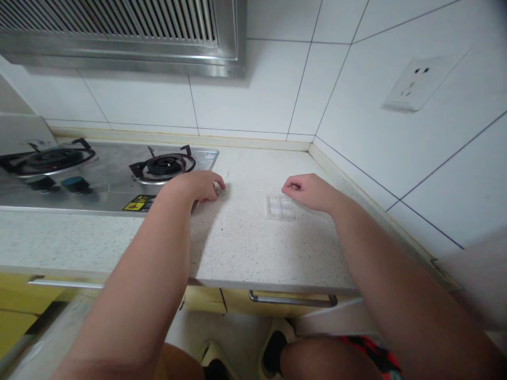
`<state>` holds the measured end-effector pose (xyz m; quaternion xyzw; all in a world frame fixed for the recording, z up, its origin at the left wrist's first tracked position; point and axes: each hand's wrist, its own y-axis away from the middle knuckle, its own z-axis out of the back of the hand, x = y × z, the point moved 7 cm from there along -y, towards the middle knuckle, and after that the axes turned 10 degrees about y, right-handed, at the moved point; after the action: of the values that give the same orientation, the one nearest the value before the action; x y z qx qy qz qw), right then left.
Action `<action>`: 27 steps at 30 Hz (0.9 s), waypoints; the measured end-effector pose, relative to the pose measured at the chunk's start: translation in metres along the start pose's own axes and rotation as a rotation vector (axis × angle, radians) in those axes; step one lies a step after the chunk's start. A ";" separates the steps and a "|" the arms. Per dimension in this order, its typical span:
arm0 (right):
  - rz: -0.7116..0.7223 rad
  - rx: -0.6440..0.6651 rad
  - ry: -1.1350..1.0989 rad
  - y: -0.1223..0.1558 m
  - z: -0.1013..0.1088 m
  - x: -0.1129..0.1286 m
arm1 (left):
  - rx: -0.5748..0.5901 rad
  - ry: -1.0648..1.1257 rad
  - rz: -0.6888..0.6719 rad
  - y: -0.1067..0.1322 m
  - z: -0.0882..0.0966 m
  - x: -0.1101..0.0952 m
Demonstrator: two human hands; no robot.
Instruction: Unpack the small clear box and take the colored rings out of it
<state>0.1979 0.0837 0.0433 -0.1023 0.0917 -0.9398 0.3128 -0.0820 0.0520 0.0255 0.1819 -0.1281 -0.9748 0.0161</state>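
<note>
My left hand [200, 185] rests on the speckled countertop [237, 237] beside the right edge of the gas stove [106, 179]. Its fingers are curled and pinched round a small shiny object [220, 191] that I cannot make out. My right hand [309, 191] lies further right on the counter, fingers curled in with the thumb against the forefinger. It touches the far right side of a small clear plastic compartment tray [280, 207] that lies flat on the counter. What the right fingers pinch, if anything, is hidden.
The stove has two burners [166, 165] and knobs [75, 184]. A steel range hood [130, 37] hangs above. White tiled walls meet in a corner at the back right, with a socket [415, 84]. Yellow drawers with metal handles [292, 301] sit under the counter edge.
</note>
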 end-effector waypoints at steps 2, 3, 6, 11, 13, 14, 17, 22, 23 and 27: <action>-0.001 0.007 0.004 0.000 0.000 0.000 | 0.027 0.055 0.037 -0.001 -0.003 0.000; -0.002 0.009 0.006 0.000 0.000 0.001 | 0.019 0.080 0.051 -0.001 -0.002 0.000; -0.003 0.011 0.012 0.001 0.000 0.001 | -0.050 0.132 0.068 -0.001 0.002 -0.001; -0.001 0.018 0.006 0.001 0.000 0.001 | -0.200 0.137 0.016 0.004 0.016 -0.005; 0.002 0.018 0.009 0.000 0.000 0.001 | -0.220 0.148 0.024 0.005 0.019 -0.004; 0.004 0.019 0.011 0.000 0.000 0.001 | -0.217 0.160 0.029 0.005 0.019 -0.002; 0.009 0.021 0.009 0.000 0.000 0.002 | -0.212 0.166 0.037 0.003 0.017 0.003; 0.014 0.025 0.006 0.001 0.000 0.001 | -0.221 0.110 0.049 0.000 0.017 0.011; 0.015 0.028 0.009 0.001 0.000 0.001 | -0.213 0.101 0.052 0.000 0.016 0.012; 0.020 0.041 0.006 0.001 -0.001 0.002 | -0.061 0.023 -0.001 0.004 0.008 0.006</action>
<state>0.1969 0.0814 0.0425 -0.0919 0.0744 -0.9387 0.3238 -0.0910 0.0493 0.0316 0.1925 -0.0981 -0.9761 0.0227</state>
